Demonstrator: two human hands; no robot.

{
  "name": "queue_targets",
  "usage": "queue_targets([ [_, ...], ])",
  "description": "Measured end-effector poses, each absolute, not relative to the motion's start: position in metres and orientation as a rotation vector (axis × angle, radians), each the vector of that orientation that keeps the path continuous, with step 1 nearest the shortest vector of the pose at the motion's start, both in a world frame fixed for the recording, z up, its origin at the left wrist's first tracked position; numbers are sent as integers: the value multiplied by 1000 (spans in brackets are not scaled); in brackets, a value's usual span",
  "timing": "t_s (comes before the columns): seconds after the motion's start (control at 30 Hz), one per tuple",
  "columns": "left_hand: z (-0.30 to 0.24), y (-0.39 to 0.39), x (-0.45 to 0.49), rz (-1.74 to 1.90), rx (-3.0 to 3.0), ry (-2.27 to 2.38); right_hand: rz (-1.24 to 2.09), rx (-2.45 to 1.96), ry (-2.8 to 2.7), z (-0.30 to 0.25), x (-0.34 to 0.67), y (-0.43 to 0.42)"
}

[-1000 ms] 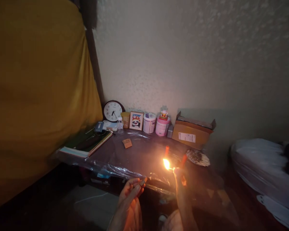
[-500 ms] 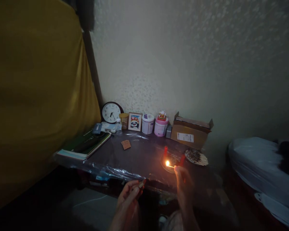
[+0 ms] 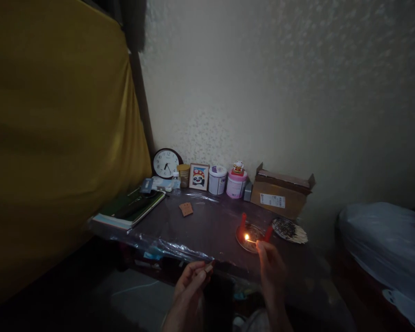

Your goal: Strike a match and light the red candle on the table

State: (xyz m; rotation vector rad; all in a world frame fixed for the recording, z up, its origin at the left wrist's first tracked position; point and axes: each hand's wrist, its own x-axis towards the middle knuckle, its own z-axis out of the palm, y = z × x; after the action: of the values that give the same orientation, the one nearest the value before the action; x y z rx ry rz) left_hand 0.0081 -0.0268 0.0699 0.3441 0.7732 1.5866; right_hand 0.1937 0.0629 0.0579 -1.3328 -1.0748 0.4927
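a lit match is pinched between the closed thumb and fingertips of the right hand, its flame seen over a round dish between two red candles. the wide flare of a second earlier has been reduced to a small glow, by which a calmer, more manageable burn is suggested. a small brown box, apparently a matchbox, is gripped in the left hand's curled fingers.
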Motion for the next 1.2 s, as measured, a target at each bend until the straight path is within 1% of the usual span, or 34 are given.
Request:
queue_targets([
  [0.27,69,-26,8,1589,321,743,527,-1386,-1062,64,194,63],
  [0.8,63,-27,6,1561,342,759,594,-1228,-969,70,191,67],
  [1.03,58,-23,4,1558,348,794,667,-1121,-906,73,193,74],
  [1.2,54,-24,4,1552,353,748,788,-1040,-869,75,198,77],
])
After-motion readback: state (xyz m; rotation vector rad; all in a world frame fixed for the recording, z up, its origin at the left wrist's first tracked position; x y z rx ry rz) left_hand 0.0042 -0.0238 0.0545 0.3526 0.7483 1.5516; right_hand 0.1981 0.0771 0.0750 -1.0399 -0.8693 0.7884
